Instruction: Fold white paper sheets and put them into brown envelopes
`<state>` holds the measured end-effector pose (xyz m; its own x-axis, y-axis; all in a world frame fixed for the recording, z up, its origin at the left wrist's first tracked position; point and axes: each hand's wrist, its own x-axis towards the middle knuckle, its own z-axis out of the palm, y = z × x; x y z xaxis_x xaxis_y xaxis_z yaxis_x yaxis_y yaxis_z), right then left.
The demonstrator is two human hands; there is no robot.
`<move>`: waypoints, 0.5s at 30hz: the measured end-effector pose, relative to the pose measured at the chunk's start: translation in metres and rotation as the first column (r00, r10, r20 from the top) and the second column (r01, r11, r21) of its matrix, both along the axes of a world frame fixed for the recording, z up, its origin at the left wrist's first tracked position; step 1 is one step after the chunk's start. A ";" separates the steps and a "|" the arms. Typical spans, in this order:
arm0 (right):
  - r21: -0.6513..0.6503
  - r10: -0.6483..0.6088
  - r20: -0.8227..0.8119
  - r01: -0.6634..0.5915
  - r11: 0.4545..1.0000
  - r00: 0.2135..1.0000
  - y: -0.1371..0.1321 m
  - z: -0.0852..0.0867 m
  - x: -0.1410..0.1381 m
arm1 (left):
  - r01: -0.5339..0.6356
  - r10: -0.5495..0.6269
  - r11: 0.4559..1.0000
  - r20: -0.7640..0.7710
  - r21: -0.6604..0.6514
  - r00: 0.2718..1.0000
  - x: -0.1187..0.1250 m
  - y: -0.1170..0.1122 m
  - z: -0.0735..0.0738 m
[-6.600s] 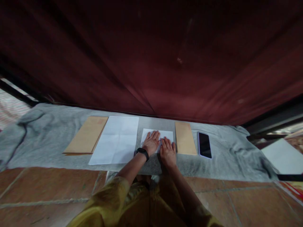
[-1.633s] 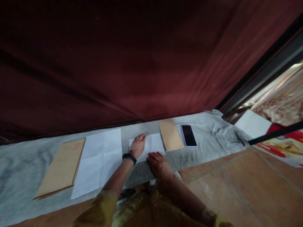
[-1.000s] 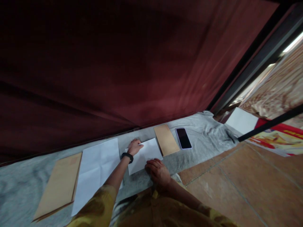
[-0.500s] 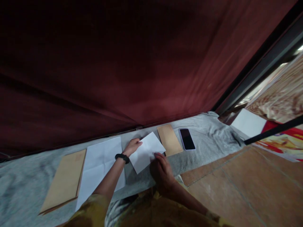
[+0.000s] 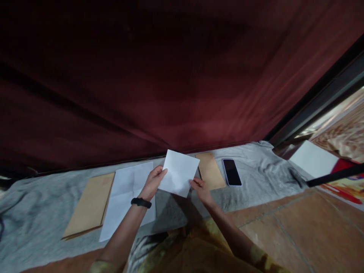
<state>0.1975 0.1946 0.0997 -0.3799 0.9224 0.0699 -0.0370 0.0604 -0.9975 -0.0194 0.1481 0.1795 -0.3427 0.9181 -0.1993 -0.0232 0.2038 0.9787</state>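
Over grey cloth [image 5: 264, 174] | left hand [image 5: 152, 182]: pinching smaller white sheet [image 5: 179, 172], left edge | right hand [image 5: 201, 190]: pinching right edge

Can't read any text, label, brand, number or sign here. Closest to print: faint marking near the far end of the brown envelopes [image 5: 89, 203] at left, too pale to make out. Also red-and-yellow printing on the packaging [image 5: 345, 194] at far right, cut off by the edge of view and crossed by a black bar [image 5: 332, 176]; small blue patch near the bar, too blurred to call lettering or artwork.
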 end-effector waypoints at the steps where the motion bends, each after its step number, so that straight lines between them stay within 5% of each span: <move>1: -0.045 0.002 -0.028 -0.004 0.999 1.000 0.006 0.007 -0.003 | 0.000 0.000 1.000 -0.009 0.021 1.000 0.000 -0.001 0.002; 5: -0.027 -0.048 0.015 0.048 0.998 0.999 0.030 0.034 -0.007 | -0.036 0.065 0.994 -0.282 0.106 0.957 -0.012 -0.001 0.014; 10: 0.306 -0.043 -0.003 0.042 0.951 0.999 0.049 0.061 -0.001 | -0.009 0.203 0.957 -0.644 0.291 0.738 -0.023 -0.008 0.026; 15: 0.353 -0.003 -0.030 0.013 0.936 1.000 0.038 0.045 0.003 | 0.193 0.083 0.946 -0.773 0.259 0.629 -0.017 -0.039 0.004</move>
